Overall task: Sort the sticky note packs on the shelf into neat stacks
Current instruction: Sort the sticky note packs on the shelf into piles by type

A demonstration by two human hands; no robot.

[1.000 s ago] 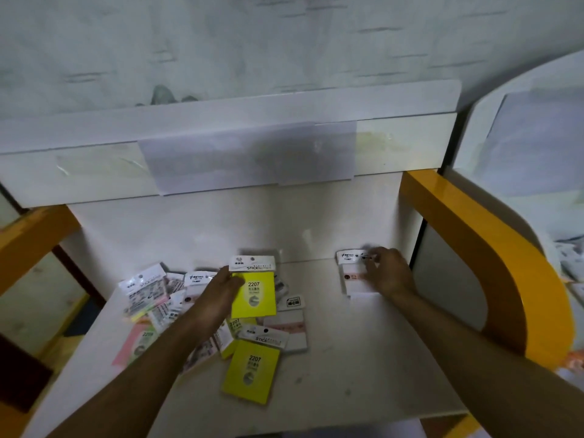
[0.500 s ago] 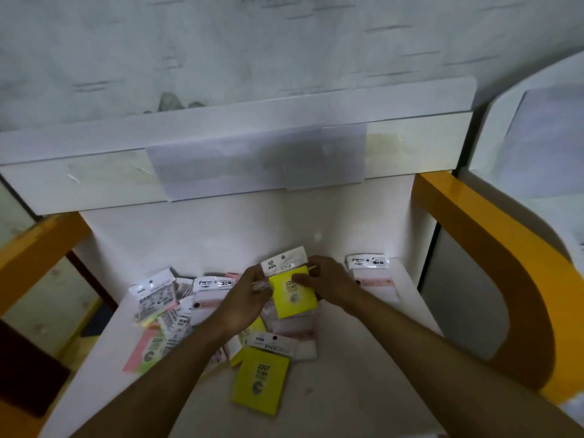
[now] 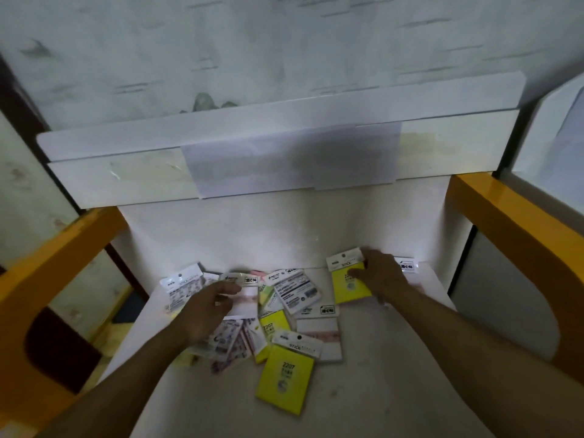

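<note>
My right hand (image 3: 380,276) grips a yellow sticky note pack (image 3: 347,284) at the back right of the white shelf (image 3: 379,374), just left of a white pack (image 3: 407,266) that the hand partly hides. My left hand (image 3: 205,308) pinches a white pack with a pink stripe (image 3: 245,294) in the jumbled pile (image 3: 240,327) at the left. Another yellow pack marked 2207 (image 3: 286,377) lies loose near the front middle. A white pack with a pink band (image 3: 319,333) lies beside it.
Yellow side panels (image 3: 505,235) flank the shelf on the right and on the left (image 3: 47,273). A white upper shelf board (image 3: 252,159) with a taped paper overhangs the back. The shelf's front right area is bare.
The yellow pack passed from my left hand to my right hand, which carried it right toward the back corner. My left hand dropped back into the pile and took a white pack.
</note>
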